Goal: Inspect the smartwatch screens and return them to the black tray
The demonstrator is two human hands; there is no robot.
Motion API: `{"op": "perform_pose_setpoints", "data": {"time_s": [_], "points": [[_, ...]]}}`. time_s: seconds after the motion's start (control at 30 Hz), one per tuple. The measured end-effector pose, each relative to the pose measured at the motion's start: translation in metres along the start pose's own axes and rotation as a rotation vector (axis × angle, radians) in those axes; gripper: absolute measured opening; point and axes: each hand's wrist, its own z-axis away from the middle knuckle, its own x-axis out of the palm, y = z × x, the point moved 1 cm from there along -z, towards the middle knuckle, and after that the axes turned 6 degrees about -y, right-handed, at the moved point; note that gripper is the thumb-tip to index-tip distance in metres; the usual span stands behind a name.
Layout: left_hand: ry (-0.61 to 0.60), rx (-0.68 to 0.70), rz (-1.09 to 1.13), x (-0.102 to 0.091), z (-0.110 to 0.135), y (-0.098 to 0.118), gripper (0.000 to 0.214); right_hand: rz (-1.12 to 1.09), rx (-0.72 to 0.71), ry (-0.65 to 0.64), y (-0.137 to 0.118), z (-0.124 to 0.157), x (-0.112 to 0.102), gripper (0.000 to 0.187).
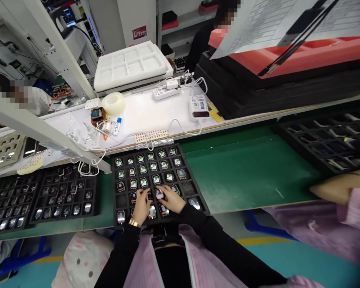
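Note:
A black foam tray [187, 188] lies in front of me, its compartments filled with several smartwatches, many with lit screens in green and white. Over its nearer rows, my right hand [172, 200] pinches a smartwatch [159, 194] between thumb and fingers, its screen facing up. Close beside it, the curled fingers of my left hand [141, 206] grip the edge of another dark smartwatch [149, 195]. Whether that one is lifted from its compartment I cannot make out. My hands partly cover the compartments beneath them.
More watch trays stand left [67, 192] and right [327, 140] on the green bench [228, 172]. A person's arm [339, 188] reaches over the right tray. The white shelf behind holds a tape roll [113, 103], a white charging box [199, 107], cables and white foam trays [132, 64].

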Motion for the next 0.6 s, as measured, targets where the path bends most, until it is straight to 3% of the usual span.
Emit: {"op": "perform_pose_setpoints", "data": {"time_s": [0.17,0.3,0.47,0.6], "points": [[0.127,-0.007,-0.110,-0.019,0.006,-0.008,0.061,0.070,0.109,0.121,0.021,-0.002,-0.047,0.037],[0.217,-0.067,-0.170,-0.038,-0.012,-0.017,0.062,0.180,0.216,0.155,0.034,-0.021,-0.073,0.032],[0.177,-0.092,-0.200,-0.040,-0.037,-0.020,0.063,0.346,0.226,0.110,0.027,-0.046,-0.069,0.027],[0.143,-0.116,-0.165,-0.044,-0.043,-0.024,0.063,0.415,0.211,0.077,0.021,-0.052,-0.062,0.023]]}}
